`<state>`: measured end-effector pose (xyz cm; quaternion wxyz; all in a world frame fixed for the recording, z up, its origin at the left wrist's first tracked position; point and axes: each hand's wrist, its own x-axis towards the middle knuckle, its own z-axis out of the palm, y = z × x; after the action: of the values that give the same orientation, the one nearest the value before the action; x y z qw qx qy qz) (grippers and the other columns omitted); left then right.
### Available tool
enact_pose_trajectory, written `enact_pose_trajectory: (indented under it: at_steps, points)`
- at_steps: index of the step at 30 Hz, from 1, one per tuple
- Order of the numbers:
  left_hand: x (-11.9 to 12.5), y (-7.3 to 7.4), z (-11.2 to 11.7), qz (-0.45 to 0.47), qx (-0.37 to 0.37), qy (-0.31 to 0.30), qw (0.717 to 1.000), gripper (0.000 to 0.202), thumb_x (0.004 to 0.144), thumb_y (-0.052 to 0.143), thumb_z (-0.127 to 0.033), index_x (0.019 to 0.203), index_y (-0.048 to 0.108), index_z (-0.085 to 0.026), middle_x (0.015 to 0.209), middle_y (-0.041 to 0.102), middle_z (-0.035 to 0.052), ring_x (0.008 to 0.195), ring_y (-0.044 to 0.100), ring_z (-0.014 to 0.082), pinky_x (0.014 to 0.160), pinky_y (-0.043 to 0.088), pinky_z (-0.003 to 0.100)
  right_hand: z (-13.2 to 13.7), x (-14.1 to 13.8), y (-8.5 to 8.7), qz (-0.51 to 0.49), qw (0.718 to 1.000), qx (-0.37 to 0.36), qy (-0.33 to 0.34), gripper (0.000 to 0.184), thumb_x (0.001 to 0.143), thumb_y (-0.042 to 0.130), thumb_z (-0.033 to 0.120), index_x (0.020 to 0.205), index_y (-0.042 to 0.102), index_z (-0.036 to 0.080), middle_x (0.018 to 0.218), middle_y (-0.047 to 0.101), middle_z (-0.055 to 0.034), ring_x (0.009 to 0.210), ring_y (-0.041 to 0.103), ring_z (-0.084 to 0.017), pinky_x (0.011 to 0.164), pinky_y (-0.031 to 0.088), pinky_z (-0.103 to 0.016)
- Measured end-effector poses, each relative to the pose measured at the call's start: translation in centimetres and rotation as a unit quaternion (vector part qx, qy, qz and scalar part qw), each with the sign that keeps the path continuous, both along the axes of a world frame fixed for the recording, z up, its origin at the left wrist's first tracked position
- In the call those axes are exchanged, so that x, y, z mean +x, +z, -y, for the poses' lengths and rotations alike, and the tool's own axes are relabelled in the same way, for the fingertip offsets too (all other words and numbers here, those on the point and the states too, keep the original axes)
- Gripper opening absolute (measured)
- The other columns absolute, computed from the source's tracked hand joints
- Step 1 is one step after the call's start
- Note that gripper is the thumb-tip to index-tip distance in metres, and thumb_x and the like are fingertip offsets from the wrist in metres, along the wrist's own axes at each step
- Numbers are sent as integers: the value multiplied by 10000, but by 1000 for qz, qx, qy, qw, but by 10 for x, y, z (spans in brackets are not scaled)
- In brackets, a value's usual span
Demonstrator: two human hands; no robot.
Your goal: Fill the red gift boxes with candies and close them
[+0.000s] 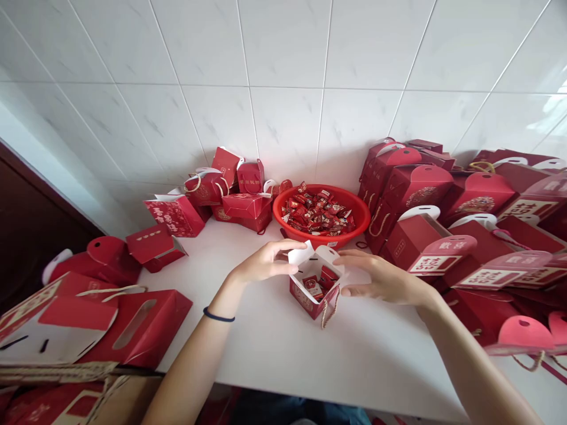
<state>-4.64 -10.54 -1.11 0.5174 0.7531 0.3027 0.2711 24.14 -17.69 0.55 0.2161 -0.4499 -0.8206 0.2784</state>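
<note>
A small red gift box [305,300] stands on the white table with its top flaps raised and their white insides showing. Inside it lie several red-wrapped candies [313,288]. A twisted cord handle [328,313] hangs from its front right side. My left hand [269,260] pinches the left white flap between thumb and fingers. At the box's right side is my right hand [383,277], with fingers stretched and thumb apart around the right flap; whether it presses on that flap is hard to see.
Behind the box, a red plastic basin [367,217] holds many wrapped candies. Red gift boxes are stacked at the right [416,242] and grouped at the back left [248,206]. Larger red bags [155,321] lie at the near left. A tiled wall [283,130] borders the table [266,360].
</note>
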Motion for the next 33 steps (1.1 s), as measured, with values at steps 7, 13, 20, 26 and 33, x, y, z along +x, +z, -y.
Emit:
enact_pose_trajectory:
  at_steps: [7, 13, 20, 26, 33]
  points:
    - [6, -10, 7, 58, -35, -81, 994, 530, 745, 772, -273, 1262, 672, -208, 1277, 696, 93, 1256, 598, 277, 1117, 433, 439, 4, -21, -58, -122, 975, 75, -169, 594, 856, 681, 512, 1393, 530, 310, 1334, 623, -70, 1055, 650, -253, 943, 541, -442]
    - [17, -26, 7, 47, -3, -1, 999, 441, 779, 752, -286, 1197, 676, -167, 1170, 723, 105, 1134, 661, 259, 1067, 484, 441, 5, -30, -68, -186, 959, 110, -183, 645, 863, 688, 479, 1436, 482, 266, 1308, 638, -98, 1124, 646, -264, 961, 553, -451]
    - [35, -43, 7, 40, 133, 39, 990, 529, 820, 625, -173, 1341, 591, -261, 1433, 541, 83, 1351, 507, 261, 1106, 464, 412, 7, -24, -66, -230, 965, 60, -113, 312, 943, 592, 459, 1135, 752, 273, 1330, 637, -91, 1264, 591, -274, 1053, 501, -447]
    - [34, -42, 5, 3, 106, 19, 994, 310, 821, 634, -214, 1123, 703, -232, 1410, 556, 85, 1331, 520, 273, 1085, 471, 404, 7, -26, -67, -240, 962, 37, -121, 364, 916, 605, 517, 1126, 737, 250, 1332, 627, -105, 1253, 594, -276, 1050, 498, -442]
    - [30, -38, 6, -10, 117, 48, 992, 208, 732, 757, -301, 899, 678, -207, 1009, 661, 41, 984, 647, 215, 966, 500, 367, 0, -17, -75, -221, 953, -14, -208, 617, 834, 579, 705, 1152, 610, 177, 1046, 692, -110, 976, 688, -245, 860, 568, -383]
